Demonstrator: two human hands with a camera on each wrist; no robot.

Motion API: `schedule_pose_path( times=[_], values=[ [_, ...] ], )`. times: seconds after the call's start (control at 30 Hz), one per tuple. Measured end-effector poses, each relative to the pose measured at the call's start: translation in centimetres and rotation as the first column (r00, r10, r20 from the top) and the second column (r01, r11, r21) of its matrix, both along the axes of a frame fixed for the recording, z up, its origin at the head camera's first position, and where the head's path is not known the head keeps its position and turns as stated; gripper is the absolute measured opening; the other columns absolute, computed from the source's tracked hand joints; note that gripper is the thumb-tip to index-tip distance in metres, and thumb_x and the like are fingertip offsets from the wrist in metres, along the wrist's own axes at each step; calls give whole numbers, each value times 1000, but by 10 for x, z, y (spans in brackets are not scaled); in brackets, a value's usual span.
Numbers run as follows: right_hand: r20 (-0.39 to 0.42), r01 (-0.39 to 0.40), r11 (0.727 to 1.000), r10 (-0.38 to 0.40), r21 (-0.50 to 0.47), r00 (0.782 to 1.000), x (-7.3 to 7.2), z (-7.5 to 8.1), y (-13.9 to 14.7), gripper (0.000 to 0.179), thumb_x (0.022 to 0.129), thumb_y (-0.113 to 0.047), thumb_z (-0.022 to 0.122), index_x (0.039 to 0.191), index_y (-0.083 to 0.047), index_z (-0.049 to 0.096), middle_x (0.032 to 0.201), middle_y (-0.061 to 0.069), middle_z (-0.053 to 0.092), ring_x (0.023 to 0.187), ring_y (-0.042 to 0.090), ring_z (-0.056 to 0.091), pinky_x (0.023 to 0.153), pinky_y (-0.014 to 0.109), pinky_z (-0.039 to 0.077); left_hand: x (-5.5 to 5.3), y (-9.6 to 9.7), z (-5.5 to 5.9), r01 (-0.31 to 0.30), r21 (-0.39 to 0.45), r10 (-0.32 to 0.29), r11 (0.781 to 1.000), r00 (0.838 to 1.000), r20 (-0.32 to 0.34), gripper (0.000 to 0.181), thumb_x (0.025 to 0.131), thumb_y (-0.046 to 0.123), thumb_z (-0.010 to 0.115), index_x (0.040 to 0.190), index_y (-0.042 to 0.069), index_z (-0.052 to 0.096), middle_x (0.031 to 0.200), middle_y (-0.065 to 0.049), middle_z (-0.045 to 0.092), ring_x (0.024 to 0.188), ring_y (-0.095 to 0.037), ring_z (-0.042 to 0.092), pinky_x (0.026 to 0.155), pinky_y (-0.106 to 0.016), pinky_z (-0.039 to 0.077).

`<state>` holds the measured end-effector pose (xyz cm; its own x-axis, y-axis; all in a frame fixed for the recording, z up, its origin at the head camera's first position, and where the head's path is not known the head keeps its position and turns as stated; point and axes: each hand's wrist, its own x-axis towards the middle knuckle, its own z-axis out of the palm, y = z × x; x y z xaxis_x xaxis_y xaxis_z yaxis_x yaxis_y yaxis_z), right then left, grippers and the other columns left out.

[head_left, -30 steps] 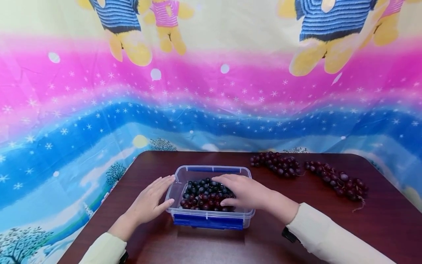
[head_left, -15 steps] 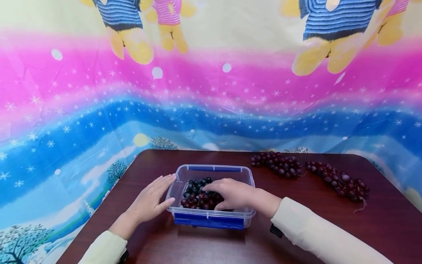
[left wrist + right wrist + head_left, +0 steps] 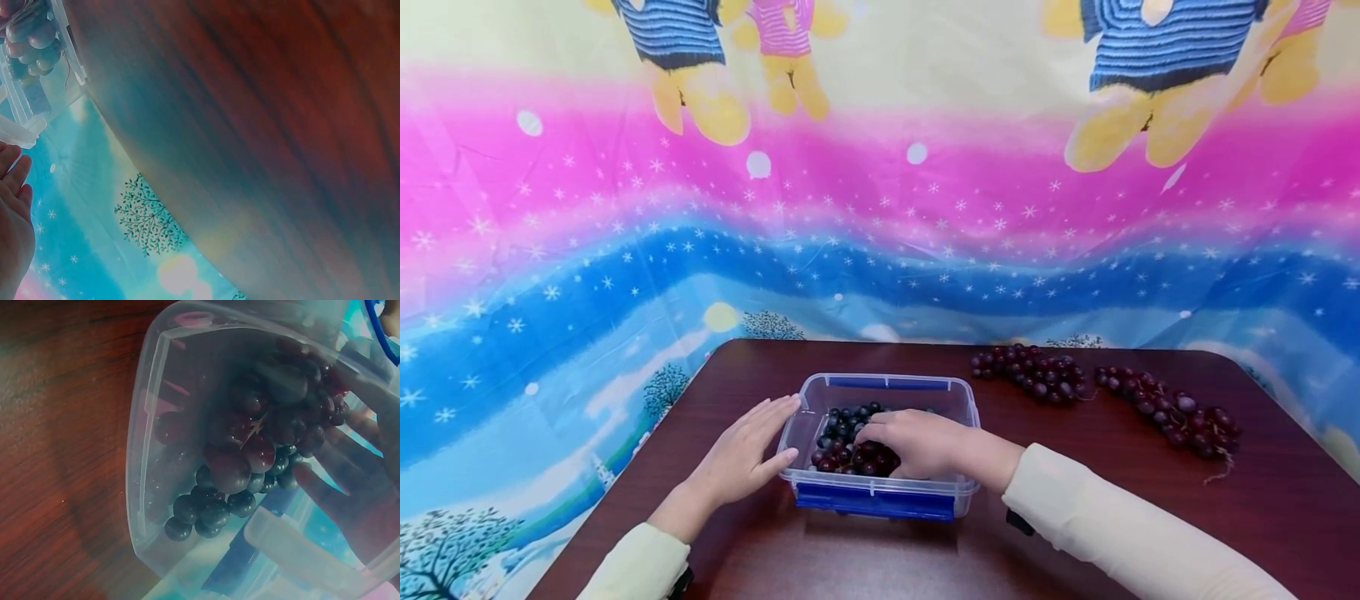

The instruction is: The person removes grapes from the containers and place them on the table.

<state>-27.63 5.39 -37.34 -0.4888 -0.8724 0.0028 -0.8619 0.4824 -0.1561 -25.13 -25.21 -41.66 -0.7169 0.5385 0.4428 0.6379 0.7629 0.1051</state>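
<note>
A clear plastic box (image 3: 886, 381) with blue clips stands on the table. Dark blue-black grapes (image 3: 842, 427) lie toward its back, and a bunch of red grapes (image 3: 835, 458) in front of them. My right hand (image 3: 917, 443) reaches inside the box, fingers and thumb curled round the red bunch; the hand covers part of the fruit. Through the box wall the right wrist view shows the red grapes (image 3: 230, 469) and my right hand's fingers (image 3: 322, 487) against the fruit. My left hand (image 3: 741, 458) rests on the box's left side with fingers straight.
Two more bunches of red grapes, one at the back (image 3: 1033, 373) and one to its right (image 3: 1172, 412), lie on the dark wooden table (image 3: 760, 367). A printed cloth (image 3: 880, 208) hangs behind the table.
My right hand has moved left and deeper into the box, its fingers closing round the red grapes. My left hand and the box have stayed in place.
</note>
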Motion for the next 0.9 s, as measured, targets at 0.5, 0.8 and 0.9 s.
schedule_pose_path(
  times=[0.5,0.8,0.9],
  values=[
    [-324,-22,988,71,153,943,1,-10,-14,49,89,-33,72,130,-12,56,114,-1,64,104,12,60,88,26,51,-1,0,-2,1,3,-1,1000,1000,-10,67,89,33,65,146,4,44,149,-10,43,137,-27,38,116,-36,19],
    [-509,-17,975,130,221,851,0,-18,-26,19,98,-19,59,117,-15,61,96,-3,62,86,11,60,71,23,52,-3,0,-4,11,11,-11,1000,1000,-21,67,88,30,67,145,3,44,148,-10,44,136,-27,39,116,-38,21],
    [-533,-13,975,134,224,836,-1,-20,-29,14,101,-17,53,112,-15,61,92,-3,61,81,12,58,66,23,51,-3,0,-3,11,9,-11,1000,1000,-18,67,89,32,66,145,3,44,148,-10,44,136,-27,40,112,-46,28]
  ],
)
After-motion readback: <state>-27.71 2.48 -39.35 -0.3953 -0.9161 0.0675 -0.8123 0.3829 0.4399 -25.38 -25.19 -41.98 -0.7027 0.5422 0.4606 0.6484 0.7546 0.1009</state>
